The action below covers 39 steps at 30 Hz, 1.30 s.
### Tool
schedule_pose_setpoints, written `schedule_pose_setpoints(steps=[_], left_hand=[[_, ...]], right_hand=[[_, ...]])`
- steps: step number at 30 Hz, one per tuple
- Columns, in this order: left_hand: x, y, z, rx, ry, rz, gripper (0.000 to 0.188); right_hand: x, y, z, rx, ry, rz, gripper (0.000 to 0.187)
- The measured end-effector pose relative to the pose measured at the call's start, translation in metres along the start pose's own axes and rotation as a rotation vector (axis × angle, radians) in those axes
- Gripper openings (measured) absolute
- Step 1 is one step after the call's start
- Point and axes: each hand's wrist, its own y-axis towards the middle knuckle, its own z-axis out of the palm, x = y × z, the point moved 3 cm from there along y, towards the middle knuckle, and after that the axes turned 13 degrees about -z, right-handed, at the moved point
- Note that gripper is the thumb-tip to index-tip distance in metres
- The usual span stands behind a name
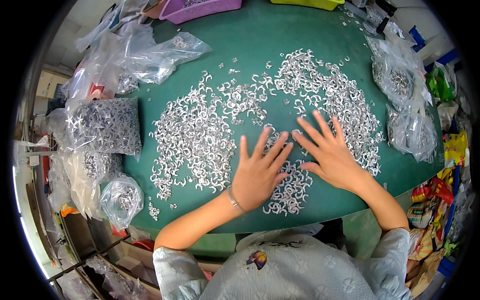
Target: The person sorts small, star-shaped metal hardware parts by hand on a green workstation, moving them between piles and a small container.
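Small silvery crescent-shaped metal pieces lie heaped on a green tabletop (250,45). My left hand (256,179) is flat with its fingers spread, between the large left heap (192,140) and a smaller near heap (289,195). My right hand (330,157), likewise open and palm down, rests beside the right heap (352,115), its thumb reaching toward the small heap. The fingertips of both hands come close together over loose pieces. Neither hand grips anything. A thin bracelet (235,200) circles my left wrist.
Clear plastic bags (102,125) packed with metal parts line the left edge; more bags (412,131) stand at the right. A purple basket (200,10) and a yellow-green tray (310,3) sit along the far side. Tiny square pieces (153,211) lie near the lower left.
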Motion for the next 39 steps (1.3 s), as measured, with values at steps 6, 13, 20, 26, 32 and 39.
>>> schedule_pose_setpoints(steps=[6,13,20,26,32,39], left_hand=[[0.044,0.012,0.002,-0.068,0.126,-0.172,0.068],[0.014,0.005,0.006,0.029,0.008,0.069,0.062],[0.018,-0.011,0.003,0.198,-0.203,0.047,0.063],[0.007,-0.009,0.012,0.204,-0.210,0.077,0.066],[-0.003,-0.015,0.006,0.186,-0.245,0.085,0.070],[0.009,-0.008,0.003,0.133,-0.152,0.022,0.068]], right_hand=[[-0.007,-0.019,0.001,0.057,-0.092,0.131,0.066],[-0.015,-0.012,0.003,-0.023,-0.131,0.108,0.061],[0.004,-0.032,-0.004,0.131,0.011,0.060,0.067],[0.011,-0.026,0.001,0.149,0.050,0.065,0.073],[0.016,-0.013,-0.008,0.072,0.122,0.004,0.068],[-0.028,-0.008,-0.006,-0.020,-0.103,0.111,0.064]])
